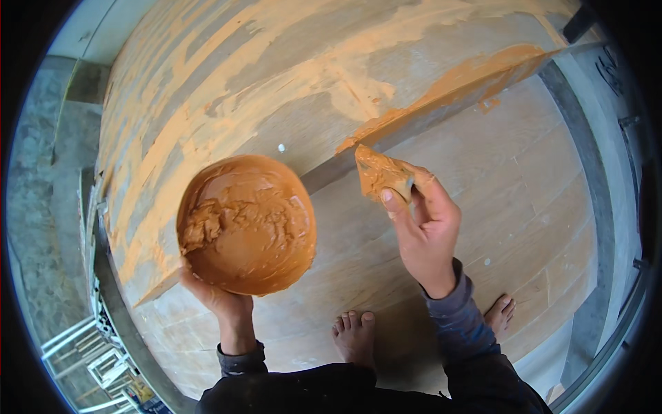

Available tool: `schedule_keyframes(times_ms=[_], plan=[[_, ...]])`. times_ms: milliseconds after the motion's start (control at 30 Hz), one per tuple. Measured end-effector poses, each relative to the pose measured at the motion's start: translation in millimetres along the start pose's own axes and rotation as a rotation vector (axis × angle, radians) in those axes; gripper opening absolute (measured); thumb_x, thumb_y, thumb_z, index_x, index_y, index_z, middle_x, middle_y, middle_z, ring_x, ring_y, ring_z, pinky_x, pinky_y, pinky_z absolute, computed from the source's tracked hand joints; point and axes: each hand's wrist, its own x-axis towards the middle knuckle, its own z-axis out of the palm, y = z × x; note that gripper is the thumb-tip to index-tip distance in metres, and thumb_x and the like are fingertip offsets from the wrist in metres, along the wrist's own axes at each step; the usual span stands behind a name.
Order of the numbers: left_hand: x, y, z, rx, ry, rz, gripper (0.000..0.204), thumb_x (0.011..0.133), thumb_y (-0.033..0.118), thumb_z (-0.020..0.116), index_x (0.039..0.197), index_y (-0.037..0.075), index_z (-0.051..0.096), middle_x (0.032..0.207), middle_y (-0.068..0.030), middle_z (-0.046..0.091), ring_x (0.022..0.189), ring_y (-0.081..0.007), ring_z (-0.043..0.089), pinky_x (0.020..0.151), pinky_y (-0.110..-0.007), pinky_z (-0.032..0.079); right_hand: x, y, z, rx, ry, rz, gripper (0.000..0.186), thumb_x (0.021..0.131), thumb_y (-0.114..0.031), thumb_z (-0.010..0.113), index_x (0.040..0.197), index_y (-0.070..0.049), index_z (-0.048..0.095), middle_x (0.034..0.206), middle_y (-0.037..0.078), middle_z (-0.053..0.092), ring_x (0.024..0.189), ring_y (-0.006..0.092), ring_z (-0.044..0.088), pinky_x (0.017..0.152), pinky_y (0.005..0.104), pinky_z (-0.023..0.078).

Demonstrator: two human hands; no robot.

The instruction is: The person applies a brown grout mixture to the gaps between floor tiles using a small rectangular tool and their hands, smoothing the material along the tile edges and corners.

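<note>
My left hand (221, 303) grips a round bowl (248, 241) coated inside with orange paste, thicker lumps at its left side. My right hand (427, 231) pinches a small paste-smeared spreader (377, 172) between thumb and fingers. The spreader's tip is at the long step edge (441, 96), where a band of darker orange paste runs toward the upper right. Above that edge, the wide upper surface (269, 83) carries broad, paler orange streaks over grey.
My bare feet (352, 334) stand on the lower wood-look surface (510, 193). A grey border (569, 124) runs along the right. At lower left, beyond an edge, a lower area holds several pale frames (103, 366). A dark post (578, 24) stands at the top right.
</note>
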Motion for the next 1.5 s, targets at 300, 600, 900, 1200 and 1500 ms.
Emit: schedule_keyframes(times_ms=[300, 600, 900, 1200, 1500], plan=[[-24.7, 21.6, -22.3, 0.083, -0.200, -0.056, 0.052, 0.110, 0.050, 0.030, 0.128, 0.006, 0.051, 0.129, -0.0096, 0.059, 0.122, -0.0189, 0.056, 0.104, -0.035, 0.045, -38.1, -54.7, 96.1, -0.517, -0.375, -0.442, 0.037, 0.084, 0.006, 0.066, 0.121, 0.006, 0.064, 0.113, 0.020, 0.067, 0.105, 0.0365, 0.062, 0.091, 0.0441, 0.053], [-49.3, 4.5, 5.0, 0.043, -0.196, -0.206, 0.054, 0.111, 0.047, 0.030, 0.137, 0.005, 0.051, 0.134, -0.0112, 0.061, 0.119, -0.0228, 0.059, 0.103, -0.037, 0.048, -76.8, -41.0, 69.4, -0.628, -0.654, -0.608, 0.028, 0.088, -0.012, 0.062, 0.111, 0.003, 0.066, 0.110, 0.014, 0.066, 0.110, 0.0291, 0.059, 0.094, 0.0406, 0.052], [-72.6, -5.2, 48.4, 0.006, -0.167, -0.233, 0.064, 0.108, 0.053, 0.028, 0.149, 0.007, 0.043, 0.147, -0.0113, 0.052, 0.136, -0.0282, 0.050, 0.112, -0.045, 0.045, -33.4, -61.1, -35.0, 0.022, -0.829, 0.274, 0.027, 0.088, -0.001, 0.068, 0.114, 0.006, 0.064, 0.103, 0.020, 0.070, 0.099, 0.0273, 0.068, 0.085, 0.0389, 0.054], [-40.8, -18.8, 30.8, -0.054, -0.021, -0.142, 0.063, 0.107, 0.053, 0.031, 0.152, 0.010, 0.039, 0.151, -0.0087, 0.046, 0.141, -0.0264, 0.044, 0.117, -0.045, 0.039, -6.1, 71.9, -76.7, 0.377, 0.274, 0.368, 0.017, 0.097, 0.000, 0.066, 0.113, 0.003, 0.060, 0.105, 0.010, 0.071, 0.092, 0.0104, 0.066, 0.082, 0.0261, 0.055], [-32.4, -23.3, 37.3, 0.074, 0.094, -0.107, 0.069, 0.104, 0.059, 0.034, 0.154, 0.010, 0.037, 0.153, -0.0087, 0.043, 0.142, -0.0280, 0.042, 0.117, -0.046, 0.039, 38.3, 140.7, 7.3, 0.194, 0.655, 0.299, 0.023, 0.089, 0.008, 0.071, 0.108, 0.004, 0.059, 0.101, 0.009, 0.068, 0.086, 0.0108, 0.065, 0.074, 0.0250, 0.054]])
